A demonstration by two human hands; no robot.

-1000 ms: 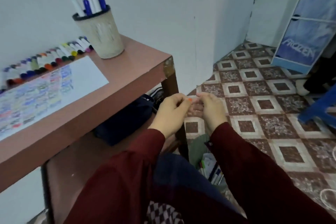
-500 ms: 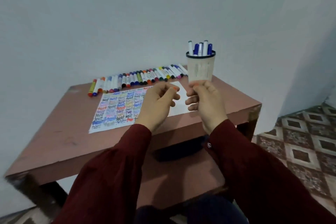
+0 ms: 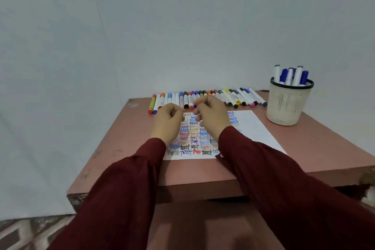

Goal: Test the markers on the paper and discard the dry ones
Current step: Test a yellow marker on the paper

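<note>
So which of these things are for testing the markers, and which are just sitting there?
For the job:
- row of markers
- paper covered in "test" words
- cup holding more markers
- left hand and right hand, above the paper

Just there:
- patterned floor
- shelf under the table

The left arm (image 3: 121,189) and right arm (image 3: 284,178) extend forward, converging slightly, both clothed in dark red to the wrist. The left hand (image 3: 168,123) is raised, back toward the camera, fingers curled inward, thumb against forefinger. The right hand (image 3: 212,116) is level with it, just beside it across a narrow gap, fingers curled, fingertips (image 3: 199,105) drawn together and pointing left. Whether either hand pinches anything cannot be determined.
</note>
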